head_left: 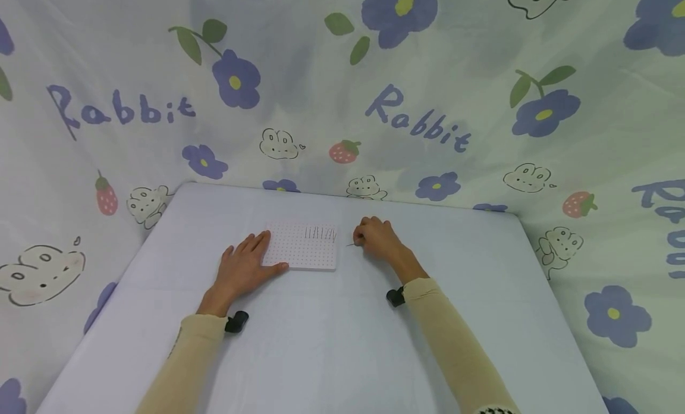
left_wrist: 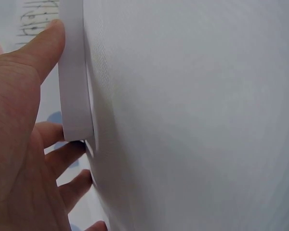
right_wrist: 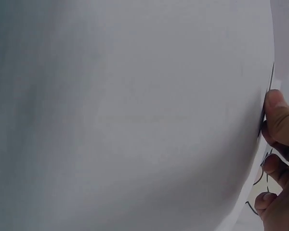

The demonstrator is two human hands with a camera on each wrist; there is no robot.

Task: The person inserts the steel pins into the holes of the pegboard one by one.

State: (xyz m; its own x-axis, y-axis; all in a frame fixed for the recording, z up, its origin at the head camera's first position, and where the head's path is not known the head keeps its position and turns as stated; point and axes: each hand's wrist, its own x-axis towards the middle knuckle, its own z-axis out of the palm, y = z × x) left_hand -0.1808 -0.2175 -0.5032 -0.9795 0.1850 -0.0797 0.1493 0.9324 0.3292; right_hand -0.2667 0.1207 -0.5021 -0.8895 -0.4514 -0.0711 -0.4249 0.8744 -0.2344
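Observation:
A white board (head_left: pixel 299 260) with a grid of small holes lies on the table. Several thin dark metal pins (head_left: pixel 320 232) stand in holes at its back right, some leaning. My left hand (head_left: pixel 243 271) rests at the board's left end, fingers spread and fairly straight. Its thumb (left_wrist: pixel 45 48) lies at the front edge, and other fingertips touch the left side. Just right of the board, my right hand (head_left: pixel 377 240) pinches one thin dark pin (right_wrist: pixel 272 74) between thumb and forefinger. The pin's free end points left toward the board, low over the table.
A white cloth covers the table (head_left: pixel 321 342). Behind it and at the sides hangs a pale curtain (head_left: pixel 310 75) printed with flowers and rabbits. Small black cameras sit at the left wrist (head_left: pixel 237 322) and right wrist (head_left: pixel 395 297).

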